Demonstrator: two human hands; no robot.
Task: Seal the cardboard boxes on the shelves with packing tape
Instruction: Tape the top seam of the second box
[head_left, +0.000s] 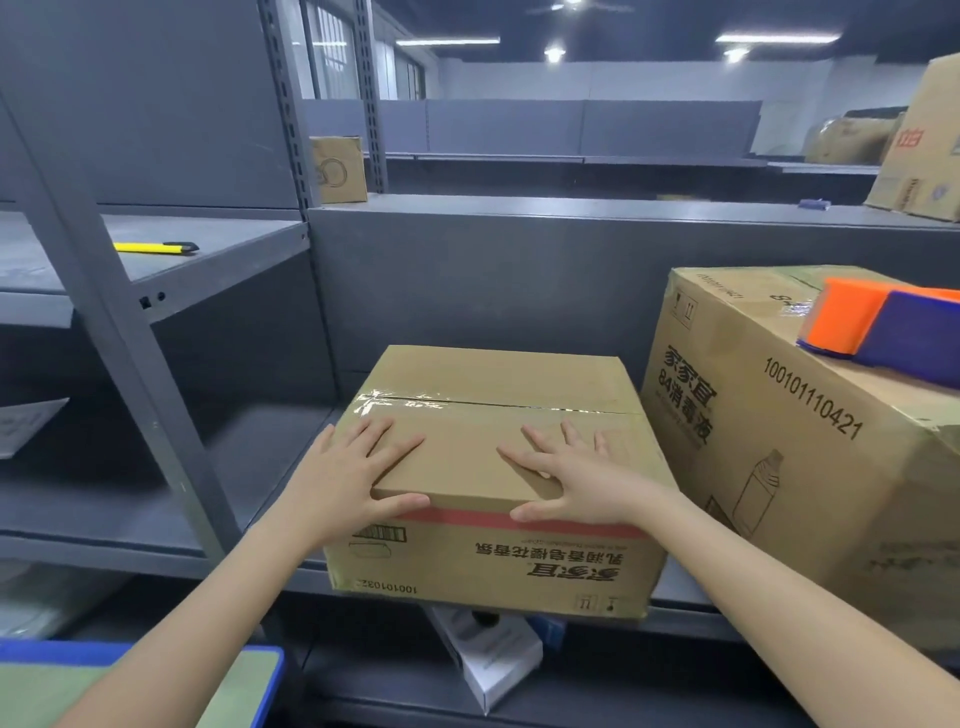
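A small brown cardboard box (498, 379) is set on a grey metal shelf (156, 519), with its front poking out past the edge. Its top seam is covered with shiny, crinkly clear tape (457, 404). The left hand (348, 478) and right hand (576, 483) are laid flat on the smooth lid, fingers (371, 436) straight and spread apart. An orange and blue plastic tape gun (883, 332) is rested on a bigger box (779, 441) just beside it.

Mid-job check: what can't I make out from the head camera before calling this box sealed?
Head view only:
The small box's underside and back, hidden by its own body.
Cardboard under the left hand and right hand, covered by the palms.
The tape dispenser, cut off by the right edge.
The large box's top seam, partly under the dispenser and past the edge.
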